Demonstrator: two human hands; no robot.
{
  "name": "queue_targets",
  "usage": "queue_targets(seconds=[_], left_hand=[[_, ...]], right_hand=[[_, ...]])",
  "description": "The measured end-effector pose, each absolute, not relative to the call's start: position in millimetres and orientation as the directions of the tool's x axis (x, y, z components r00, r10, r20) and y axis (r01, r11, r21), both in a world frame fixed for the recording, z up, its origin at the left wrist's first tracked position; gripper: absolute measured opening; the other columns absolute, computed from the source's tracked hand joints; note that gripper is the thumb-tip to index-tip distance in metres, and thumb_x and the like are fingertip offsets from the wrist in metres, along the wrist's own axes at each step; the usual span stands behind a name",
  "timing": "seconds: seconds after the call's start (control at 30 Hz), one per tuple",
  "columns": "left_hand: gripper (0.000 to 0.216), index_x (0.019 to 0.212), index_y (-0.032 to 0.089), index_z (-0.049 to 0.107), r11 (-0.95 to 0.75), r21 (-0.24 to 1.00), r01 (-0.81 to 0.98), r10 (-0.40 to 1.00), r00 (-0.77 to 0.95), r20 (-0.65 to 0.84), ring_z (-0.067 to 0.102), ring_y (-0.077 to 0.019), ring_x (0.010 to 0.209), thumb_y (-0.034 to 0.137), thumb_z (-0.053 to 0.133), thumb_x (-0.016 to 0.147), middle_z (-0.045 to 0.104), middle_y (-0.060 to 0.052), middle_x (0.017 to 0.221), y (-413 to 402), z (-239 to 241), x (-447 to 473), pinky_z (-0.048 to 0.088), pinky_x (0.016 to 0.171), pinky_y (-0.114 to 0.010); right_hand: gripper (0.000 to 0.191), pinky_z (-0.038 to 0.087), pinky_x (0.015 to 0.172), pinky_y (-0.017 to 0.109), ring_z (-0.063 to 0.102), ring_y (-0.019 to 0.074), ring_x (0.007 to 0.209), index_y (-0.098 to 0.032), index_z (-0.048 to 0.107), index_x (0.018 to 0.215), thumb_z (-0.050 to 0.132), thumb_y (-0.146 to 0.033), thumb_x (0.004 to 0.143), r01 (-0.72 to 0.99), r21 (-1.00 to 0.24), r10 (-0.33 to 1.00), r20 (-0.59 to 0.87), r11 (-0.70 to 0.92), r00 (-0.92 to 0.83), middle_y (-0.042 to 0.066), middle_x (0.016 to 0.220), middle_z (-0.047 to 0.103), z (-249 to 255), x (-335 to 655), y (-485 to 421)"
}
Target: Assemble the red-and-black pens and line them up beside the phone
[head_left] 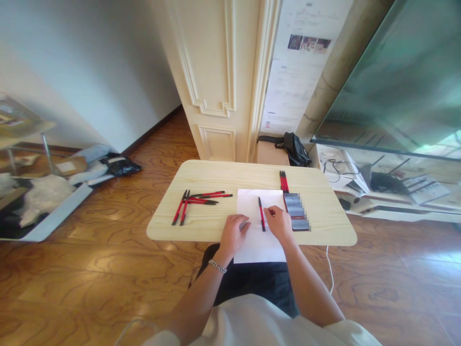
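Observation:
A white sheet of paper [257, 206] lies on the small light wooden table [201, 168] and hangs over its near edge. A red and black pen [261, 214] lies on the sheet. My left hand [234, 233] rests on the sheet's left part, fingers curled loosely and flat. My right hand [279, 222] sits just right of the pen, fingers bent with the tips close to it. Whether it grips the pen I cannot make out.
Several more red pens [200, 198] lie at the table's left; two pens [284, 181] lie at the back right beside a blurred box [296, 211]. A black bag [295, 149] sits behind, a low TV shelf [396, 192] at right, clutter [54, 187] on the floor at left.

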State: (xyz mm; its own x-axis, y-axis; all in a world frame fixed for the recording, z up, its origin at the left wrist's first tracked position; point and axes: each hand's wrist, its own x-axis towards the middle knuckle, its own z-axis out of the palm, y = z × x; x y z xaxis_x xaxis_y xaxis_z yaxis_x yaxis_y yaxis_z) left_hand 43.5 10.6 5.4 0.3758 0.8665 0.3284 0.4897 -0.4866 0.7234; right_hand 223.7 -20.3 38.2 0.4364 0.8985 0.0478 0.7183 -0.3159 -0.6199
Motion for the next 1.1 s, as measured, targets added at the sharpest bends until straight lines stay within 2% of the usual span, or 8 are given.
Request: queue_targets(seconds=[0.13,0.27,0.6,0.73,0.9,1.1], left_hand=[[0.016,0.092,0.021,0.066,-0.378,0.806,0.456,0.924,0.236,0.3,0.061,-0.0181,0.084,0.032,0.056,0.086,0.066,-0.005,0.091,9,4,36,0.049,0.082,-0.033],[0.02,0.094,0.021,0.066,-0.297,0.863,0.407,0.953,0.184,0.241,0.062,-0.0155,0.073,0.037,0.056,0.085,0.067,-0.004,0.084,7,2,30,0.05,0.074,-0.03],[0.024,0.093,0.02,0.067,-0.247,0.901,0.357,0.967,0.145,0.208,0.064,-0.0168,0.072,0.04,0.057,0.084,0.069,-0.005,0.083,4,0,29,0.051,0.072,-0.03],[0.024,0.093,0.02,0.067,-0.233,0.909,0.345,0.971,0.126,0.201,0.064,-0.0167,0.072,0.04,0.057,0.084,0.07,-0.005,0.082,4,0,30,0.051,0.072,-0.029],[0.024,0.092,0.02,0.067,-0.205,0.923,0.325,0.978,0.108,0.179,0.065,-0.0166,0.074,0.04,0.057,0.084,0.07,-0.005,0.083,5,-1,30,0.051,0.072,-0.029],[0.027,0.093,0.019,0.067,-0.172,0.938,0.302,0.985,0.083,0.153,0.066,-0.0182,0.077,0.042,0.057,0.083,0.071,-0.005,0.085,6,4,31,0.052,0.073,-0.03]], right_hand=[[0.034,0.036,0.061,0.026,0.061,0.0173,0.068,-0.023,0.068,0.081,0.045,-0.046,0.087,0.674,-0.65,0.871,0.038,-0.351,0.49,0.002,0.074,0.069,39,234,-35],[0.035,0.036,0.06,0.026,0.06,0.0179,0.066,-0.022,0.07,0.084,0.045,-0.047,0.087,0.658,-0.658,0.871,0.006,-0.366,0.491,0.003,0.072,0.069,34,241,-48],[0.024,0.039,0.068,0.026,0.062,0.0181,0.081,-0.023,0.07,0.094,0.05,-0.035,0.087,0.737,-0.589,0.916,-0.01,-0.33,0.402,0.005,0.089,0.071,31,240,-19],[0.028,0.039,0.071,0.026,0.062,0.0195,0.085,-0.02,0.069,0.095,0.051,-0.04,0.087,0.789,-0.539,0.938,-0.01,-0.296,0.345,0.009,0.092,0.07,30,234,9],[0.042,0.04,0.073,0.03,0.063,0.0243,0.087,-0.015,0.069,0.089,0.052,-0.052,0.084,0.83,-0.411,0.925,-0.119,-0.377,0.361,0.016,0.089,0.07,30,226,32],[0.037,0.04,0.069,0.029,0.064,0.0244,0.086,-0.014,0.07,0.086,0.055,-0.048,0.082,0.841,-0.373,0.92,-0.164,-0.392,0.356,0.018,0.09,0.07,34,227,40]])
